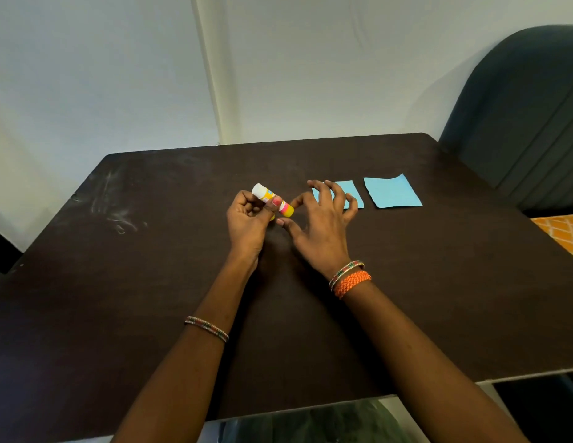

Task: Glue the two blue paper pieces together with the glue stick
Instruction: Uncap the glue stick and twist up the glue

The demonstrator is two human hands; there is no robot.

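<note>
My left hand (249, 219) grips a glue stick (272, 199) above the middle of the dark table; its white end points up and left, its yellow end down and right. My right hand (323, 219) hovers just right of the stick with fingers spread, the thumb and forefinger close to the yellow end. Whether they touch it I cannot tell. Two light blue paper pieces lie flat on the table, apart from each other: the smaller piece (350, 193) is partly hidden behind my right fingers, the larger piece (392, 191) lies further right.
The dark brown table (150, 282) has pale scuff marks at its left. A white wall stands behind the far edge. A dark upholstered chair (528, 116) is at the back right corner, with an orange patterned surface (563, 228) beside the right edge.
</note>
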